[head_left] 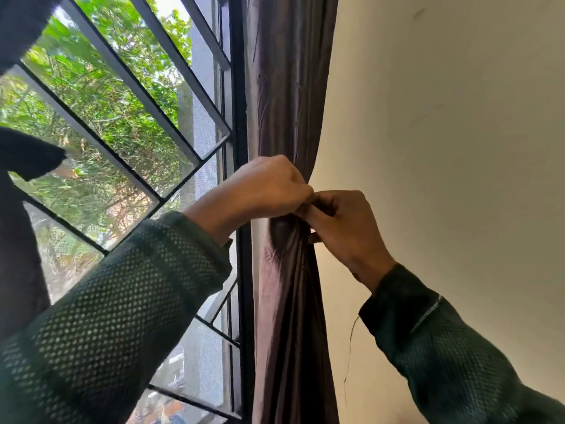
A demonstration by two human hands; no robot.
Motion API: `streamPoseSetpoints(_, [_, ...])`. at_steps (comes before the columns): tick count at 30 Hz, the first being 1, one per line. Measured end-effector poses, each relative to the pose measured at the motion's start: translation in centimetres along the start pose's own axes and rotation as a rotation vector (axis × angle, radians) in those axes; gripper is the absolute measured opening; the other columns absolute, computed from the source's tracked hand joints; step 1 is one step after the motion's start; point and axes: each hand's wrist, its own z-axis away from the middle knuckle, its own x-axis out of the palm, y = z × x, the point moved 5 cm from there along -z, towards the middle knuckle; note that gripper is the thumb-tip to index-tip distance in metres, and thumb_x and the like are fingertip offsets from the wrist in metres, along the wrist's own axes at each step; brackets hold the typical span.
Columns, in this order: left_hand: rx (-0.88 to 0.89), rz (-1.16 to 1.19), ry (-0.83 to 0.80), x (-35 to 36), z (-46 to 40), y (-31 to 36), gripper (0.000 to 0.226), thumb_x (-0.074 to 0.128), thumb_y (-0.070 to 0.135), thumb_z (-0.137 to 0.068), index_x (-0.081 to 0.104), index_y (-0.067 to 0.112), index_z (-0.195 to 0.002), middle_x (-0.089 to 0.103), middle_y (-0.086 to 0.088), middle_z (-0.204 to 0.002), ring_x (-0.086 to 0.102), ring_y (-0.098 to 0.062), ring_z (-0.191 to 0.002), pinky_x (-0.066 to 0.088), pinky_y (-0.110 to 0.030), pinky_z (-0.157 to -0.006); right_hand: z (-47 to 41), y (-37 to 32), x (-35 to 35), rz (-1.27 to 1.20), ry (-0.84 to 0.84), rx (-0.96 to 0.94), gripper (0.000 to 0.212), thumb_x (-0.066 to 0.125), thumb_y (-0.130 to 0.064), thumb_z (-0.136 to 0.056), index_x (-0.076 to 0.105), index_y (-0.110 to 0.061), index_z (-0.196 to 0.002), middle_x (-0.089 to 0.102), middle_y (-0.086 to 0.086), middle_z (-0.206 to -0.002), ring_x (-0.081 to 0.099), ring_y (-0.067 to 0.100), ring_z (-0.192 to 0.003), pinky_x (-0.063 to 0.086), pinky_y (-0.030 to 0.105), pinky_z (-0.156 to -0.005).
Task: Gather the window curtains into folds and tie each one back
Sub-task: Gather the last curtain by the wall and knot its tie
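Note:
A brown curtain [284, 87] hangs gathered into tight folds between the window frame and the wall. It is pinched in at mid height. My left hand [269, 185] grips the bunched fabric there from the window side, fingers curled. My right hand [339, 221] meets it from the wall side and pinches the fabric or a tie at the same spot; what lies between the fingers is hidden. Below the hands the curtain [290, 332] spreads out again. A second dark curtain [21, 240] shows at the far left edge.
The window [122, 117] has a black frame, slanted metal bars and a mesh screen, with green trees outside. A plain cream wall [443, 133] fills the right side. A thin loose thread [350, 356] hangs from my right sleeve.

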Motion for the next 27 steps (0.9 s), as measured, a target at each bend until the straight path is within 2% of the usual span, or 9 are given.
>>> streamPoseSetpoints(2, [0.025, 0.104, -0.087, -0.1, 0.1, -0.5, 0.034, 0.048, 0.023, -0.092, 0.057, 0.009, -0.062, 0.044, -0.001, -0.057, 0.038, -0.012, -0.053, 0.034, -0.021, -0.050, -0.5, 0.0, -0.3, 0.125, 0.032, -0.056, 0.014, 0.066, -0.022, -0.084, 0.071, -0.013, -0.074, 0.066, 0.005, -0.064, 0.067, 0.021, -0.064, 0.058, 0.043, -0.061])
streamPoseSetpoints(4, [0.042, 0.250, -0.141, -0.2, 0.1, -1.3, 0.027, 0.045, 0.011, -0.093, 0.065, 0.001, -0.079, 0.054, -0.010, -0.072, 0.046, -0.015, -0.067, 0.040, -0.023, -0.067, -0.6, 0.1, -0.5, 0.189, 0.062, -0.113, 0.022, 0.063, -0.019, -0.087, 0.070, -0.006, -0.070, 0.064, 0.016, -0.063, 0.065, 0.035, -0.065, 0.053, 0.053, -0.060])
streamPoseSetpoints(7, [0.085, 0.263, -0.145, 0.0, -0.3, -2.1, 0.030, 0.044, 0.000, -0.092, 0.066, 0.014, -0.078, 0.058, -0.010, -0.078, 0.049, -0.019, -0.077, 0.040, -0.033, -0.077, -0.3, -0.1, -0.8, 0.248, 0.130, -0.197, 0.019, 0.066, -0.021, -0.085, 0.073, -0.007, -0.073, 0.066, 0.011, -0.061, 0.064, 0.031, -0.061, 0.053, 0.048, -0.059])
streamPoseSetpoints(10, [0.077, 0.158, -0.165, 0.2, -0.6, -2.3, 0.038, 0.041, -0.003, -0.090, 0.056, 0.024, -0.067, 0.052, -0.004, -0.071, 0.046, -0.019, -0.075, 0.038, -0.033, -0.071, 0.7, -1.0, -1.1, 0.256, 0.248, -0.258, 0.013, 0.075, -0.028, -0.077, 0.075, -0.015, -0.082, 0.065, -0.008, -0.064, 0.064, 0.010, -0.061, 0.056, 0.028, -0.062])
streamPoseSetpoints(12, [0.075, 0.112, -0.183, 0.3, -0.6, -2.2, 0.039, 0.039, -0.005, -0.089, 0.053, 0.023, -0.065, 0.050, -0.005, -0.071, 0.045, -0.020, -0.075, 0.037, -0.033, -0.068, 1.2, -1.6, -1.1, 0.286, 0.285, -0.312, 0.020, 0.079, -0.031, -0.072, 0.073, -0.014, -0.082, 0.065, -0.010, -0.068, 0.064, 0.006, -0.061, 0.054, 0.018, -0.061])
streamPoseSetpoints(16, [0.091, 0.142, -0.135, 0.4, -0.1, -1.7, 0.033, 0.044, 0.000, -0.091, 0.060, 0.019, -0.069, 0.057, -0.007, -0.074, 0.050, -0.020, -0.076, 0.042, -0.031, -0.070, 1.3, -2.2, -0.8, 0.434, 0.280, -0.410, 0.023, 0.077, -0.032, -0.074, 0.071, -0.012, -0.083, 0.071, -0.001, -0.074, 0.065, 0.012, -0.062, 0.056, 0.033, -0.060])
streamPoseSetpoints(19, [0.080, 0.375, -0.049, -0.3, 0.7, -1.9, 0.022, 0.050, -0.001, -0.090, 0.069, 0.008, -0.097, 0.067, -0.017, -0.093, 0.057, -0.020, -0.085, 0.050, -0.031, -0.082, 1.2, -2.2, -1.2, 0.563, 0.314, -0.462, 0.013, 0.071, -0.027, -0.081, 0.071, -0.014, -0.081, 0.071, -0.001, -0.072, 0.064, 0.015, -0.061, 0.054, 0.034, -0.057])
streamPoseSetpoints(23, [0.016, 0.783, 0.060, -1.0, 1.2, -3.2, 0.013, 0.059, -0.007, -0.082, 0.068, 0.001, -0.088, 0.067, -0.011, -0.077, 0.062, -0.014, -0.073, 0.055, -0.022, -0.072, 0.6, -1.4, -2.2, 0.307, 0.237, -0.301, 0.012, 0.072, -0.019, -0.080, 0.066, -0.014, -0.072, 0.064, -0.004, -0.065, 0.061, 0.015, -0.059, 0.054, 0.034, -0.054])
streamPoseSetpoints(27, [0.010, 0.689, 0.333, -1.9, 1.3, -5.7, 0.023, 0.065, -0.004, -0.079, 0.066, 0.000, -0.102, 0.066, -0.006, -0.075, 0.064, -0.009, -0.065, 0.056, -0.022, -0.068, 0.5, 0.8, -3.6, -0.083, 0.158, 0.052, 0.017, 0.069, -0.007, -0.081, 0.061, -0.008, -0.066, 0.069, 0.009, -0.075, 0.070, 0.017, -0.073, 0.052, 0.026, -0.048])
